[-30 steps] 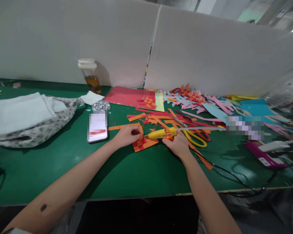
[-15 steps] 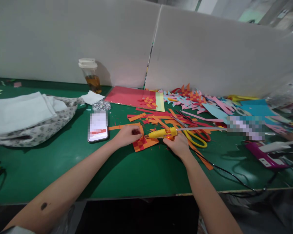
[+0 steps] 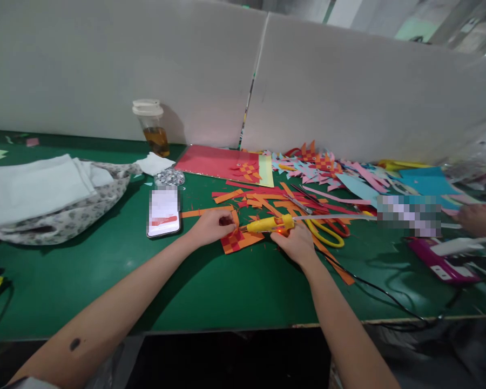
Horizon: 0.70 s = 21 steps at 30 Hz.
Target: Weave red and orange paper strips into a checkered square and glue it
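Observation:
My left hand [image 3: 214, 226] pinches the upper edge of a woven red and orange paper piece [image 3: 233, 243] lying on the green table. A yellow glue gun [image 3: 269, 222] with a lit orange light is gripped in my right hand [image 3: 295, 237]. Its nozzle points left and reaches the paper piece beside my left fingertips. A long pale glue stick [image 3: 332, 216] runs out of the gun's back to the right. Orange strips [image 3: 263, 200] and scissors with yellow handles [image 3: 328, 233] lie behind and to the right of the gun.
A phone [image 3: 164, 213] lies left of my left hand, with a lidded cup [image 3: 154, 129] behind it. Red sheets [image 3: 210, 162] and cut paper fish [image 3: 324, 162] lie at the back. On the right are a purple power strip [image 3: 441, 259], a black cord and another person's hand [image 3: 480, 219].
Another person's hand has come further into view at the right edge. My hands and the glue gun have hardly moved; the view has shifted slightly.

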Tool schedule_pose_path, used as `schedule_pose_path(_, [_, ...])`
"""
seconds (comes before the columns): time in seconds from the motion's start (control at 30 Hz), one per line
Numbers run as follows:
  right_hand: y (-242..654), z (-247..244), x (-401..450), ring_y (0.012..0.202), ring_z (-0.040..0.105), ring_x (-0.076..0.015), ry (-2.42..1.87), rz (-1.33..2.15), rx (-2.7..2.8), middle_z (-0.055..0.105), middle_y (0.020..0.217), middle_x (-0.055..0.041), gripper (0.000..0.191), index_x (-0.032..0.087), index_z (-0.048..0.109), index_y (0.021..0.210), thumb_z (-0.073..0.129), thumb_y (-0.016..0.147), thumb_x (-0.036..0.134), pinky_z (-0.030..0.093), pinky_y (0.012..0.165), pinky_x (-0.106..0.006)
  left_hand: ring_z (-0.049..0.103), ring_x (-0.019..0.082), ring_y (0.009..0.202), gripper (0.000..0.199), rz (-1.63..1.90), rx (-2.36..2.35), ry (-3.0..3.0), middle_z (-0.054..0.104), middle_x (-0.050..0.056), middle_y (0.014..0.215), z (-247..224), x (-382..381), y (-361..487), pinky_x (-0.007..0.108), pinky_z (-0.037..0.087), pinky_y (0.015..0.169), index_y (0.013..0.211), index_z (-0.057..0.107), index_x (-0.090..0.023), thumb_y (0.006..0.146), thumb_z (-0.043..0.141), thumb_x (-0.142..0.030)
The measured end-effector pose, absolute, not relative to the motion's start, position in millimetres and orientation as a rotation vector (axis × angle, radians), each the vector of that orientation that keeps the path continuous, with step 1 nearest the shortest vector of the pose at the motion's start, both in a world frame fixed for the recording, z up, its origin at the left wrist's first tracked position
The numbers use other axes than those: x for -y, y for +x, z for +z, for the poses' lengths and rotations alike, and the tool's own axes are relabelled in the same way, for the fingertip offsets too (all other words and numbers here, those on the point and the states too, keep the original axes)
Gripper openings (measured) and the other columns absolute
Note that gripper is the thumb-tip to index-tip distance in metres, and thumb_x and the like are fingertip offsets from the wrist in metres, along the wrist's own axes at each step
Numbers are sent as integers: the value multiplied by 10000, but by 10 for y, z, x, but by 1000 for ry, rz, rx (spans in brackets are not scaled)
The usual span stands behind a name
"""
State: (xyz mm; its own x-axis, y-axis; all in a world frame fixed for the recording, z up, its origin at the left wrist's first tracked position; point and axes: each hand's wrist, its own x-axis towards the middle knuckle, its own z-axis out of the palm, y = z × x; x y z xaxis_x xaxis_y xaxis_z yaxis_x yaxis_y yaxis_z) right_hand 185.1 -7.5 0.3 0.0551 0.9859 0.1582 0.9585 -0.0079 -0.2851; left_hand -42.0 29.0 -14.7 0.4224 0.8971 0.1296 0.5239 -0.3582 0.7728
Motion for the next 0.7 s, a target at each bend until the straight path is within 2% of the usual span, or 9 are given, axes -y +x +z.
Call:
schedule_pose_path(0.37, [1897,-21,73,712,556,-236,-1980,115,1896,585,630,-52,193,205,514,576,461,605,388,387,627,-312,494,87,522,108,725,-1191,1969,561,-34,583,-128,-283,-406,203,360,496,613,536,-167,698,557,-232])
schedule_pose_path(0.5, [1874,7,85,728,559,-240,-2018,197,1895,588,649,-55,203,205,520,571,482,613,400,398,640,-320,496,90,528,120,721,-1191,1976,559,-33,584,-126,-283,-408,208,362,502,612,536,-169,702,554,-246])
schedule_pose_path(0.7, [1842,-4,86,767,559,-244,-2017,124,1945,601,688,-68,185,204,535,585,493,622,381,407,678,-326,495,91,538,124,725,-1197,1997,557,-30,593,-149,-290,-415,214,365,516,615,530,-172,709,552,-250])
